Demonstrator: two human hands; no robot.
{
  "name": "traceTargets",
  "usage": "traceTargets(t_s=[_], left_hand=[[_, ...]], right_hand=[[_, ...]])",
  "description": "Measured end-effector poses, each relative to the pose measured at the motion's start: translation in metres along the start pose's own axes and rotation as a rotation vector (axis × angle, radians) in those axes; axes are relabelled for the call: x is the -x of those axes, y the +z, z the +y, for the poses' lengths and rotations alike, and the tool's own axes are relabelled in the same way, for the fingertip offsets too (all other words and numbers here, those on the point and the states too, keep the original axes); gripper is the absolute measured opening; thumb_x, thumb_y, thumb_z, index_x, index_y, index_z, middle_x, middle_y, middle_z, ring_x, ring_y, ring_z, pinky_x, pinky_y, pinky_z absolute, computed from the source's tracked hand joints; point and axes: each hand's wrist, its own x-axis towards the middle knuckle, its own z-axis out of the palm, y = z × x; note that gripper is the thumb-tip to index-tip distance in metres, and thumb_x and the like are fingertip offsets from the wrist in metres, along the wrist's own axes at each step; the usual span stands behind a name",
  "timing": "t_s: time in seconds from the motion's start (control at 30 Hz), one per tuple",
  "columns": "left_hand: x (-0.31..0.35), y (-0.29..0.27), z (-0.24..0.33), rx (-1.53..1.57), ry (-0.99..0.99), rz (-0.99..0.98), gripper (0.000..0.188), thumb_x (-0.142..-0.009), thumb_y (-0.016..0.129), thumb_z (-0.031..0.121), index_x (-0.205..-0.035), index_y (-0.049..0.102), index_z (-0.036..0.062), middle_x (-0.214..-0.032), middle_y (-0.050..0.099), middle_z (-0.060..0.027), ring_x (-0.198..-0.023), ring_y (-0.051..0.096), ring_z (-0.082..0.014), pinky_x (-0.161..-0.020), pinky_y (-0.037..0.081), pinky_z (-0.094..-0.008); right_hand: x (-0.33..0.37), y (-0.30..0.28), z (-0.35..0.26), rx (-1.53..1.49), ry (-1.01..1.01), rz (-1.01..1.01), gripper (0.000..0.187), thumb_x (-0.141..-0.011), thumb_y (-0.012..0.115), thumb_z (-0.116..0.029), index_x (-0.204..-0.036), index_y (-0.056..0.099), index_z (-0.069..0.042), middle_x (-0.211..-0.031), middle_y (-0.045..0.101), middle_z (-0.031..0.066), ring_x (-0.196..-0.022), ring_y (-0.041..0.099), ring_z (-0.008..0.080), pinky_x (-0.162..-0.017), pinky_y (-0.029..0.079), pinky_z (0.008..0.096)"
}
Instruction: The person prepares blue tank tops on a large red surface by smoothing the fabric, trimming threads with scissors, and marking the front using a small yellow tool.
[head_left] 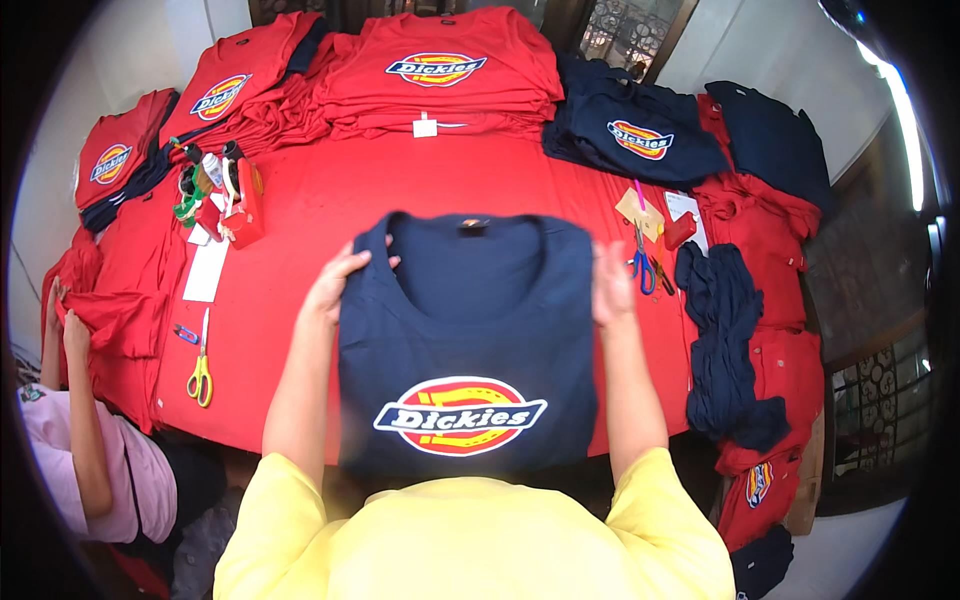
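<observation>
A folded navy T-shirt with a red, yellow and white printed emblem on its chest is in front of me, neckline away from me. My left hand is closed on its left shoulder, fingertips showing inside the neckline. Along the right edge, my right hand is slightly blurred; its fingers look stretched out, upright against the cloth. The shirt's lower part covers the near edge of the red-covered table.
Yellow-handled scissors, a small blue thread snipper and a red caddy are at left. Blue-handled scissors are at right. Red shirt piles and navy ones line the far side. A co-worker handles red cloth at left.
</observation>
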Motion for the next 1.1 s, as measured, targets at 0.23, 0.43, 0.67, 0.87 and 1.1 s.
traceTargets(t_s=[0.23, 0.43, 0.67, 0.87, 1.1], left_hand=[[-0.004, -0.036, -0.021, 0.15, -0.193, 0.068, 0.042, -0.093, 0.05, 0.012, -0.132, 0.048, -0.0032, -0.119, 0.064, -0.0221, -0.106, 0.066, -0.0326, -0.092, 0.056, -0.0446], [-0.049, -0.037, -0.026, 0.154, -0.302, 0.032, 0.048, -0.093, 0.051, 0.024, -0.128, 0.051, -0.0082, -0.116, 0.065, -0.0229, -0.101, 0.068, -0.0313, -0.091, 0.055, -0.0425], [-0.108, -0.066, 0.02, 0.214, -0.35, 0.306, 0.045, -0.092, 0.047, 0.016, -0.129, 0.052, -0.0094, -0.12, 0.064, -0.0205, -0.11, 0.065, -0.0275, -0.094, 0.054, -0.0408], [-0.088, -0.043, 0.013, -0.027, -0.301, 0.252, 0.046, -0.096, 0.038, 0.022, -0.123, 0.057, -0.0092, -0.115, 0.068, -0.0179, -0.105, 0.066, -0.0259, -0.097, 0.052, -0.0389], [0.002, 0.04, -0.005, -0.664, -0.134, 0.389, 0.05, -0.097, 0.049, 0.035, -0.112, 0.064, -0.0105, -0.105, 0.07, -0.0183, -0.096, 0.068, -0.0207, -0.088, 0.053, -0.0336]], right_hand=[[-0.009, -0.026, 0.059, -0.347, 0.401, -0.157, 0.067, -0.101, 0.037, -0.053, -0.138, 0.044, 0.002, -0.135, 0.054, 0.0203, -0.124, 0.054, 0.0328, -0.106, 0.043, 0.0465], [-0.058, -0.012, 0.042, -0.226, 0.538, -0.097, 0.059, -0.101, 0.041, -0.037, -0.137, 0.044, 0.01, -0.133, 0.054, 0.0287, -0.123, 0.055, 0.0389, -0.107, 0.043, 0.0498], [-0.136, -0.039, 0.041, -0.157, 0.51, 0.162, 0.058, -0.094, 0.04, -0.028, -0.131, 0.045, 0.017, -0.126, 0.056, 0.0336, -0.115, 0.059, 0.0415, -0.103, 0.047, 0.0501], [-0.126, -0.031, 0.037, 0.057, 0.549, 0.019, 0.053, -0.097, 0.04, -0.03, -0.124, 0.052, 0.014, -0.122, 0.061, 0.0271, -0.111, 0.063, 0.0347, -0.098, 0.05, 0.0449], [-0.063, 0.008, 0.007, 0.396, 0.56, -0.116, 0.038, -0.101, 0.045, -0.019, -0.119, 0.056, 0.012, -0.116, 0.066, 0.0212, -0.107, 0.065, 0.0291, -0.097, 0.051, 0.0414]])
